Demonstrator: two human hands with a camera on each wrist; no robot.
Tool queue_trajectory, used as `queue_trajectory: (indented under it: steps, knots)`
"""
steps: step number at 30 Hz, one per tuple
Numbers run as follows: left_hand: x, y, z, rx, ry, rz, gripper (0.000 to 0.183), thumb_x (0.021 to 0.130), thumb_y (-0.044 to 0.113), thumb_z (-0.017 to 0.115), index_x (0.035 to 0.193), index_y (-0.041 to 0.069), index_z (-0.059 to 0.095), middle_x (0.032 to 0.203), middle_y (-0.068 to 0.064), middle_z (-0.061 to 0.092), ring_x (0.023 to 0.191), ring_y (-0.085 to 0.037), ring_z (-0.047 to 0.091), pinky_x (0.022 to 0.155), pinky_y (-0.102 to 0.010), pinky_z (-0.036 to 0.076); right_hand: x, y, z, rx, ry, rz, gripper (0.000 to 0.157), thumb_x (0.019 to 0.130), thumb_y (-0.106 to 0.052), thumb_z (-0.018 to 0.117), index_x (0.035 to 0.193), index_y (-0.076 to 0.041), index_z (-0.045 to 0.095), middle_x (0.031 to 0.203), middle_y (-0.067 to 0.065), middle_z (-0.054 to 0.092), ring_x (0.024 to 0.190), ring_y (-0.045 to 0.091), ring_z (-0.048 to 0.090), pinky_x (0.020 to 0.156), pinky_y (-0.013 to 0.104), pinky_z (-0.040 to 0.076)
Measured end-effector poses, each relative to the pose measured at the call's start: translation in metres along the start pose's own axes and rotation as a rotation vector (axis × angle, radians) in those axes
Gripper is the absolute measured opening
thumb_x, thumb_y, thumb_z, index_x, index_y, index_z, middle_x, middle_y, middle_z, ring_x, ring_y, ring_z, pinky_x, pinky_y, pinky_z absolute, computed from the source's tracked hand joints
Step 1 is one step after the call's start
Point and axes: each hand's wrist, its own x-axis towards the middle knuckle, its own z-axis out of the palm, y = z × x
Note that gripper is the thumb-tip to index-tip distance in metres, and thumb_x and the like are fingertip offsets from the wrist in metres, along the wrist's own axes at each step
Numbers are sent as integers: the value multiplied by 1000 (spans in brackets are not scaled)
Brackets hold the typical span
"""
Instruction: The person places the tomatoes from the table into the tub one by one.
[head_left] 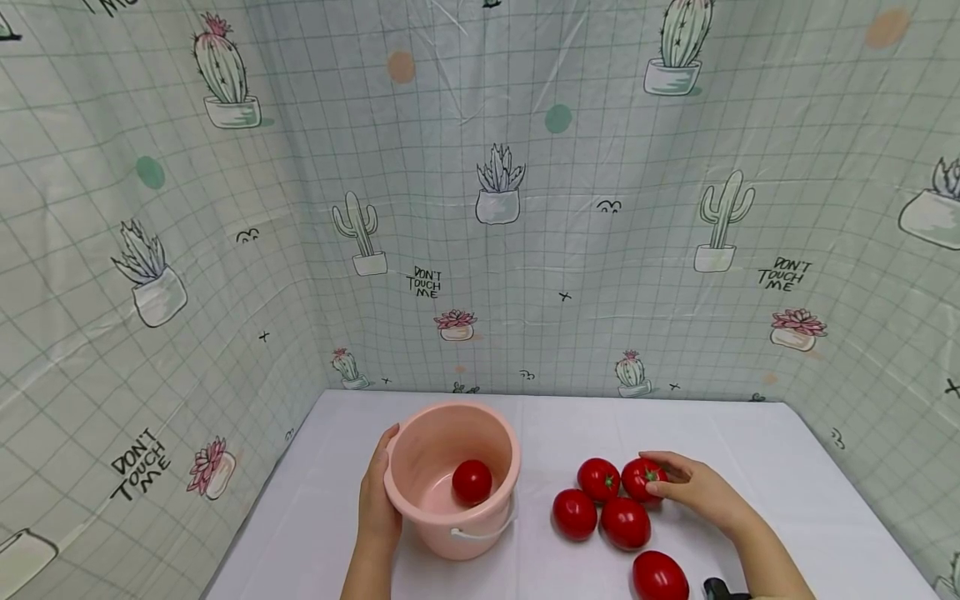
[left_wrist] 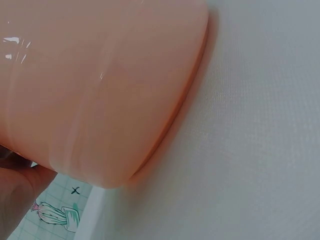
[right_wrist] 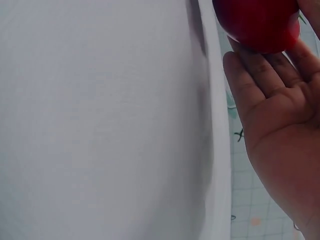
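We read "DON'T TOUCH ME" (head_left: 425,282) on the backdrop (head_left: 517,83), three times whole, lettering cut off top left, small crosses (head_left: 565,296)

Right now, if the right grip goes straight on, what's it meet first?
The right grip already holds one tomato; straight past it, likely the tomato just left of that. Whether those two touch is hard to tell.

The head view is evenly lit, while the wrist views are dimmed, white glints being caught on the bucket (left_wrist: 107,95).
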Motion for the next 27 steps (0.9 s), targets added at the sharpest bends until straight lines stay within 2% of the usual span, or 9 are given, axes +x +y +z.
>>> queue_trajectory:
  steps: [6,12,27]
  knots:
    - [0,1,1,-13,5,-5,51,103,55,32,145,31,48,152,8,46,136,1,42,103,-13,42,1,-7,-5,20,6,-9,64,89,-39,71,144,-13,50,143,19,54,135,42,47,100,54,51]
    - [-1,1,1,-18,4,-14,51,103,55,32,145,31,48,151,9,46,136,0,43,103,-13,43,3,-18,-10,23,6,-26,65,90,-40,69,146,-15,48,146,18,51,138,43,43,104,57,47]
    - [1,0,7,11,13,-22,52,102,58,31,146,34,46,153,12,44,142,-6,37,103,-12,41,23,-50,-24,11,-5,-94,63,91,-42,68,145,-19,49,146,15,52,139,43,42,104,61,45]
